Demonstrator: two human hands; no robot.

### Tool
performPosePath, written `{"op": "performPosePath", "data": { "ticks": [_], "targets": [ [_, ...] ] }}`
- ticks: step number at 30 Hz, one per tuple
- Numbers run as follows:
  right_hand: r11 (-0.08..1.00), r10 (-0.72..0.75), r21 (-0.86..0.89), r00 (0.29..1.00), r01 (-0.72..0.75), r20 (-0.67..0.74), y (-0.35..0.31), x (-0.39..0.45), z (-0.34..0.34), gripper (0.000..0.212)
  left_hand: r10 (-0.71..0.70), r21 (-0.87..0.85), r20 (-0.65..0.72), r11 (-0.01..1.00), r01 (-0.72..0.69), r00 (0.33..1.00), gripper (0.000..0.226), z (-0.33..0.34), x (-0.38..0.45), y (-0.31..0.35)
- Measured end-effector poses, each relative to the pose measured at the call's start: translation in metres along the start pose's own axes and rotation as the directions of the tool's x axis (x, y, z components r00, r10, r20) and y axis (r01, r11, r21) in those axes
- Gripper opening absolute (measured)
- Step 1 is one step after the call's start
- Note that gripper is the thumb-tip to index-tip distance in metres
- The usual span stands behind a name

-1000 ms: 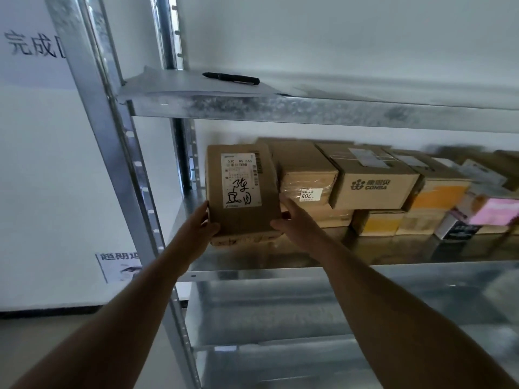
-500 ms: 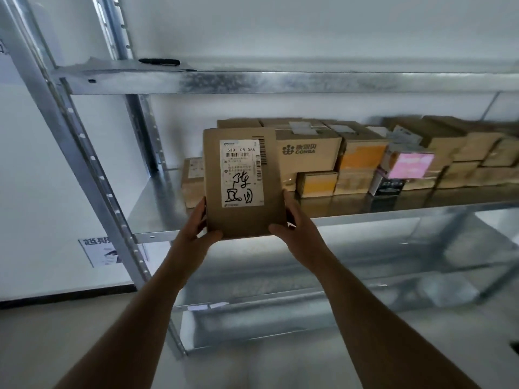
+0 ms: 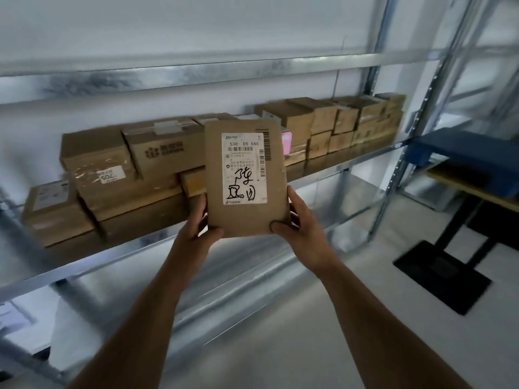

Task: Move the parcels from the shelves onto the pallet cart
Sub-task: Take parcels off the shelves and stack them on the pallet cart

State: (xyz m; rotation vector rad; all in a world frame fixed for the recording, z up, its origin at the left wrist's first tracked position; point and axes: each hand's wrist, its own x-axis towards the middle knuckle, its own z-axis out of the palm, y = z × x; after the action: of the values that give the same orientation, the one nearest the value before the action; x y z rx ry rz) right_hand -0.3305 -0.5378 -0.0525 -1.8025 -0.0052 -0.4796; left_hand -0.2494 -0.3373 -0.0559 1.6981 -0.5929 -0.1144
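Observation:
I hold a flat brown cardboard parcel [image 3: 241, 220] upright in front of the shelf, its white shipping label with black handwriting facing me. My left hand [image 3: 196, 228] grips its lower left edge and my right hand [image 3: 300, 228] grips its lower right edge. Behind it, several brown cardboard parcels [image 3: 134, 164] stand in a row on the metal shelf [image 3: 84, 265], with more stacked boxes [image 3: 351, 122] at the shelf's far right. No pallet cart is in view.
A metal upright [image 3: 393, 175] ends the rack at the right. Beyond it stands a second rack with a blue shelf [image 3: 463, 153]. A black flat base with a post [image 3: 441, 273] lies on the pale floor at right. The lower shelf holds nothing visible.
The parcel has come off the shelf and moved right with both hands on it. My view has swung right, so the rack's right end and the black base now show.

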Motion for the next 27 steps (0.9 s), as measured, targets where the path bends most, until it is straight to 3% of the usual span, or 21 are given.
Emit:
{"op": "performPosePath", "data": {
  "ticks": [11, 15, 22, 27],
  "targets": [
    [0.990, 0.117, -0.030, 0.937, -0.134, -0.330, 0.050, 0.015, -0.152, 0.077, 0.037, -0.105, 0.245, 0.994, -0.011, 0.969, 0.073, 0.159, 0.111, 0.001],
    [0.988, 0.109, -0.050, 0.898, -0.144, -0.427, 0.063, 0.046, -0.207, 0.076, 0.038, -0.126, 0.328, 0.992, 0.004, 0.944, 0.062, 0.215, 0.172, 0.007],
    [0.985, 0.108, -0.052, 0.828, -0.163, -0.550, 0.086, 0.117, -0.290, 0.072, 0.038, -0.155, 0.423, 0.987, 0.030, 0.905, 0.071, 0.296, 0.287, 0.013],
    [0.979, 0.083, -0.095, 0.775, -0.182, -0.627, 0.112, 0.145, -0.338, 0.064, 0.055, -0.174, 0.506, 0.984, 0.040, 0.861, 0.050, 0.352, 0.345, 0.008]
  ]
}}
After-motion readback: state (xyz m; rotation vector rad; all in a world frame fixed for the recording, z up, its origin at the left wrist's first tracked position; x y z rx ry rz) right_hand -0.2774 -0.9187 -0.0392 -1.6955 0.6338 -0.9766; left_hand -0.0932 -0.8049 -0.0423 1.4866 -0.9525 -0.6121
